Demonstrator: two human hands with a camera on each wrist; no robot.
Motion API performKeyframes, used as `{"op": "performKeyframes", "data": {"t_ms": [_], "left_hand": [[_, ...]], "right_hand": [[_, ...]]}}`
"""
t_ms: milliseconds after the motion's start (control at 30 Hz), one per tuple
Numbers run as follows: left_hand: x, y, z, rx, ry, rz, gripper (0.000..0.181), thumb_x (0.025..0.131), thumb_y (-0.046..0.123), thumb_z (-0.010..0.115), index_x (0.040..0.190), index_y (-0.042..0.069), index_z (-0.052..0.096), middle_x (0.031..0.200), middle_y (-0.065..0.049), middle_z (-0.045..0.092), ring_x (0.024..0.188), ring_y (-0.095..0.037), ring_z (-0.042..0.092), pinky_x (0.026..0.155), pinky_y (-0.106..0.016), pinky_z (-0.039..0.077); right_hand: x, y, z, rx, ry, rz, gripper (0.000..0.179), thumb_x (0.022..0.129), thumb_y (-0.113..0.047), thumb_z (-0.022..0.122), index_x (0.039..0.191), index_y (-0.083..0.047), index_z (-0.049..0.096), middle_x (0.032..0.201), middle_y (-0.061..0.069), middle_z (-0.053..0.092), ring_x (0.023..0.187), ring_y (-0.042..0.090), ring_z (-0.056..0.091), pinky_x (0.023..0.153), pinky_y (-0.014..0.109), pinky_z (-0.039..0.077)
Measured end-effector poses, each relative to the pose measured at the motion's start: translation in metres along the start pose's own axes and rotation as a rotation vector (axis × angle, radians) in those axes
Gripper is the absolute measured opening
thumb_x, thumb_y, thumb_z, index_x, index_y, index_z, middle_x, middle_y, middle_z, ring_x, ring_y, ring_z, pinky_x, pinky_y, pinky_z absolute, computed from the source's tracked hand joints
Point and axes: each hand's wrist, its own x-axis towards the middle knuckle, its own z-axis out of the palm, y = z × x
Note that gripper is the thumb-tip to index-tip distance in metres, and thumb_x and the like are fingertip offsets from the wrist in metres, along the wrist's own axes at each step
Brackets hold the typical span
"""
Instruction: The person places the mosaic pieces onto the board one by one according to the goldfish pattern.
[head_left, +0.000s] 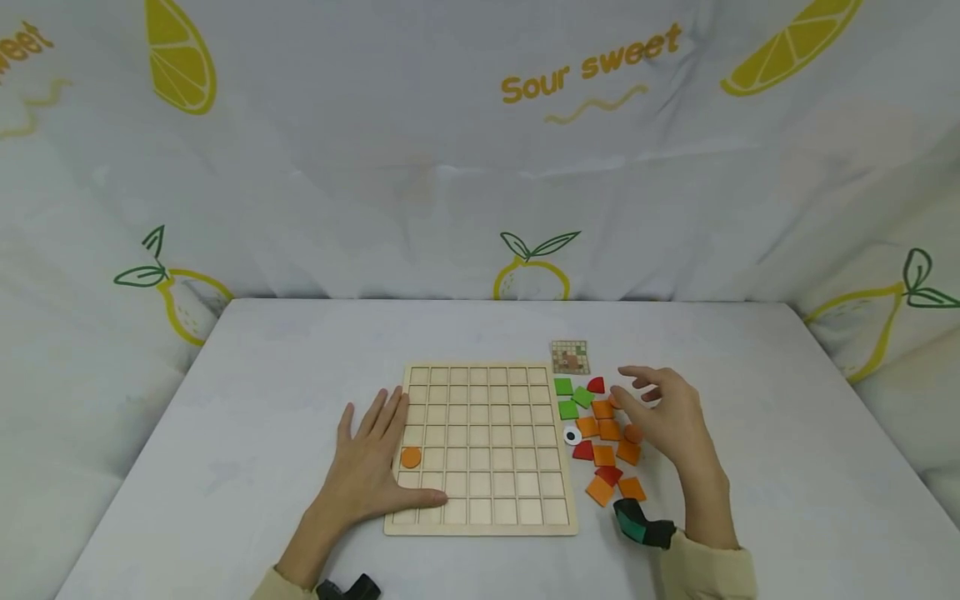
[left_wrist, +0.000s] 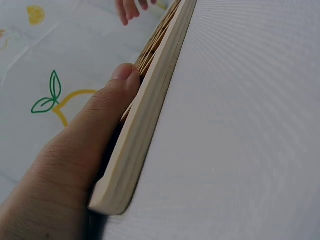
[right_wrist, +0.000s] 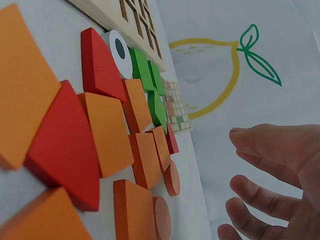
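Observation:
My left hand (head_left: 367,475) lies spread over the left edge of a pale wooden grid board (head_left: 487,437), thumb across its lower cells. In the left wrist view, the thumb (left_wrist: 100,107) rests along the board's rim. One orange disc (head_left: 410,457) sits in a cell at the board's left side. Hovering over the loose pieces to the right, my right hand (head_left: 667,412) has its fingers loosely bent and holds nothing. Beneath and beside it lie several orange squares (head_left: 609,430), green squares (head_left: 568,409), red quarter-round pieces (right_wrist: 102,65) and a white disc with a dark centre (right_wrist: 117,50).
A small printed card with a coloured grid pattern (head_left: 570,357) lies at the board's upper right corner. Some loose pieces overlap each other. Lemon-print fabric (head_left: 337,225) hangs behind the white table (head_left: 225,433).

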Motion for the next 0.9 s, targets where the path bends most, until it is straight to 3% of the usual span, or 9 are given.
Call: {"op": "performKeyframes", "data": {"t_ms": [200, 367, 700, 900], "left_hand": [[0.0, 0.0, 0.0, 0.008, 0.005, 0.003, 0.145, 0.059, 0.095, 0.064, 0.164, 0.007, 0.019, 0.173, -0.01, 0.019, 0.161, -0.032, 0.018, 0.123, -0.069, 0.004], [-0.001, 0.0, -0.001, -0.005, 0.001, 0.002, 0.144, 0.059, 0.094, 0.065, 0.164, 0.006, 0.019, 0.172, -0.009, 0.019, 0.161, -0.032, 0.018, 0.123, -0.07, 0.003], [-0.001, 0.001, -0.002, -0.02, -0.004, -0.004, 0.144, 0.059, 0.093, 0.066, 0.164, 0.007, 0.019, 0.172, -0.009, 0.019, 0.161, -0.033, 0.018, 0.124, -0.07, 0.002], [-0.001, 0.002, -0.002, -0.027, -0.009, -0.008, 0.144, 0.058, 0.092, 0.067, 0.164, 0.006, 0.02, 0.172, -0.009, 0.018, 0.161, -0.032, 0.017, 0.124, -0.069, 0.001]], "right_hand": [[0.004, 0.009, 0.002, -0.03, -0.099, 0.015, 0.046, 0.098, -0.026, 0.066, 0.136, 0.0, 0.063, 0.127, 0.032, 0.06, 0.11, 0.048, 0.059, 0.085, 0.055, 0.06], [0.007, 0.018, 0.007, -0.058, -0.16, -0.016, 0.044, 0.096, -0.018, 0.065, 0.136, 0.001, 0.062, 0.122, 0.031, 0.059, 0.107, 0.045, 0.058, 0.088, 0.056, 0.059], [0.007, 0.022, 0.011, -0.077, -0.172, -0.027, 0.043, 0.092, -0.008, 0.067, 0.134, 0.002, 0.063, 0.119, 0.03, 0.059, 0.103, 0.042, 0.056, 0.087, 0.054, 0.06], [0.007, 0.022, 0.012, -0.077, -0.169, 0.009, 0.037, 0.093, -0.009, 0.068, 0.128, 0.001, 0.067, 0.114, 0.028, 0.058, 0.097, 0.038, 0.055, 0.081, 0.047, 0.06]]}}
